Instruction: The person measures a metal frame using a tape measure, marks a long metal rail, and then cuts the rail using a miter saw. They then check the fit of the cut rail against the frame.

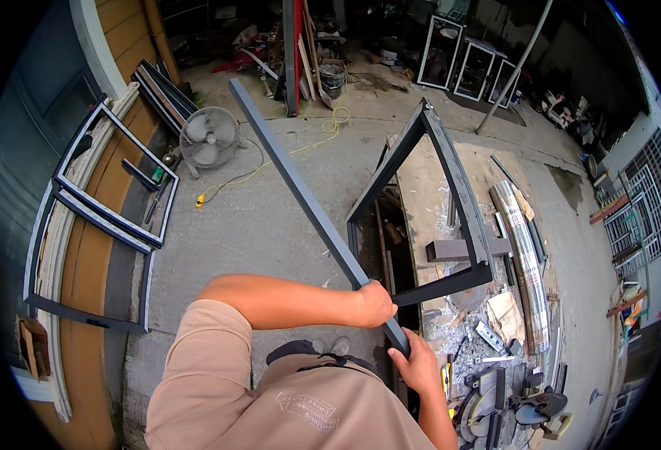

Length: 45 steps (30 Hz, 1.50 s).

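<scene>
A long grey metal profile [293, 178] slants across in front of me, its far end raised toward the upper left. My left hand [376, 304] is wrapped round it close to its near end. Just below, my right hand [418, 363] grips the near end itself, thumb on top. Beyond my hands a dark rectangular window frame [450, 283] stands tilted at the workbench's left edge. A short brown-grey block or tube [458, 250] shows through its opening. The lower part of that frame is partly hidden behind my left hand.
The workbench [428, 184] carries metal shavings, a bundle of wrapped profiles [524, 262] and a mitre saw [488, 409]. At left, two joined window frames [154, 240] lean on the wall by a floor fan [210, 135]. A yellow cord [319, 142] crosses the floor. A pole [514, 67] stands behind.
</scene>
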Motion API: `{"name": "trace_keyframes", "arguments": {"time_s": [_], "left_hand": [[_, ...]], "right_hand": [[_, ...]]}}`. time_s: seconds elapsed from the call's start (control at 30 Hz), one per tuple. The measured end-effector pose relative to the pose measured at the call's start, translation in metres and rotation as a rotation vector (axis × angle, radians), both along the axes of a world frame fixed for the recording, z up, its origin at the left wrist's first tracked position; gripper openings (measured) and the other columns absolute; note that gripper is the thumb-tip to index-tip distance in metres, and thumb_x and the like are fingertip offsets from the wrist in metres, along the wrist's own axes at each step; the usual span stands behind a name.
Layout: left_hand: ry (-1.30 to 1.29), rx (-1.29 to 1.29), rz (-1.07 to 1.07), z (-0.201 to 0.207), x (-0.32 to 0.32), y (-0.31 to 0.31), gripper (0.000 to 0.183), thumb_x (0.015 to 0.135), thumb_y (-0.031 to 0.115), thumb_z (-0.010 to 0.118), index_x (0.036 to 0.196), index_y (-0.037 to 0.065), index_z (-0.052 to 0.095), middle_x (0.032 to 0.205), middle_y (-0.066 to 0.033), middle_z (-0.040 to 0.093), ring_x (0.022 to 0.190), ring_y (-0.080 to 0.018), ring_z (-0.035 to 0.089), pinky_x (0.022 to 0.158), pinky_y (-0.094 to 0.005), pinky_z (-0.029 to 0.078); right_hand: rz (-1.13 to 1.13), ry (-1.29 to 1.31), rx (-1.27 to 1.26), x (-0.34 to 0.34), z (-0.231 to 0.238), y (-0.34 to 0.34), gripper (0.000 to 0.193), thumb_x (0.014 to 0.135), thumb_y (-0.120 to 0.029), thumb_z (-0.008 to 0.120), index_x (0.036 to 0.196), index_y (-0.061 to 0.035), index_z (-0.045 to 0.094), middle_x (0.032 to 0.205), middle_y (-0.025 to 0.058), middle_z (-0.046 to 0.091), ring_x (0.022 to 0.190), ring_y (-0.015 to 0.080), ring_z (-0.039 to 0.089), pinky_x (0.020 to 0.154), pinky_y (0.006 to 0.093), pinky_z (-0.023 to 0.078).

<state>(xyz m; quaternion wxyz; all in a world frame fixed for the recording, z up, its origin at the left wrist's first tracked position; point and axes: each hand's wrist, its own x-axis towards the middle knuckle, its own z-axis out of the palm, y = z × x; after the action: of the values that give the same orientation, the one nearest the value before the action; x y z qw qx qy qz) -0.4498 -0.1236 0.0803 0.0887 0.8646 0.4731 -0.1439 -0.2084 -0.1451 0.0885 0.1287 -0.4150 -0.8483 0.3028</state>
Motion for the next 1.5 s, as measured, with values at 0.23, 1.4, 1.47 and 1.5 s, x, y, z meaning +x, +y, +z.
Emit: {"name": "trace_keyframes", "arguments": {"time_s": [0.23,1.4,1.47,1.5], "left_hand": [[-0.227,-0.188,0.147,-0.015,-0.044,-0.005,0.022,0.092,0.021,0.066,0.100,0.001,0.061,0.091,-0.0196,0.074,0.091,-0.0404,0.073,0.080,-0.0524,0.056],[-1.993,-1.095,1.267,-0.170,-0.322,0.020,0.046,0.111,0.036,0.053,0.147,0.007,0.047,0.137,-0.0120,0.060,0.138,-0.0272,0.054,0.109,-0.0471,0.046],[-2.130,-1.200,1.218,-0.172,-0.309,0.030,0.043,0.111,0.035,0.052,0.146,0.008,0.049,0.137,-0.0115,0.061,0.136,-0.0268,0.055,0.111,-0.0485,0.046],[-2.175,-1.210,1.229,-0.173,-0.301,0.034,0.039,0.111,0.033,0.053,0.142,0.008,0.051,0.136,-0.0112,0.062,0.135,-0.0274,0.057,0.110,-0.0489,0.046]], "right_hand": [[0.020,-0.220,-0.110,-0.029,-0.013,0.018,0.040,0.093,-0.040,0.075,0.111,-0.0054,0.067,0.096,0.0191,0.074,0.089,0.0401,0.072,0.077,0.0497,0.056],[-0.375,-0.411,-0.373,-0.318,-0.038,0.060,0.043,0.094,-0.043,0.073,0.111,-0.0034,0.067,0.092,0.0235,0.074,0.091,0.0445,0.071,0.080,0.0526,0.056],[-0.397,-0.356,-0.428,-0.324,-0.038,0.059,0.044,0.094,-0.042,0.074,0.114,-0.0033,0.068,0.091,0.0240,0.074,0.091,0.0449,0.071,0.079,0.0530,0.055],[-0.422,-0.315,-0.427,-0.322,-0.041,0.057,0.042,0.094,-0.041,0.074,0.116,-0.0047,0.069,0.090,0.0240,0.074,0.089,0.0447,0.072,0.079,0.0525,0.055]]}}
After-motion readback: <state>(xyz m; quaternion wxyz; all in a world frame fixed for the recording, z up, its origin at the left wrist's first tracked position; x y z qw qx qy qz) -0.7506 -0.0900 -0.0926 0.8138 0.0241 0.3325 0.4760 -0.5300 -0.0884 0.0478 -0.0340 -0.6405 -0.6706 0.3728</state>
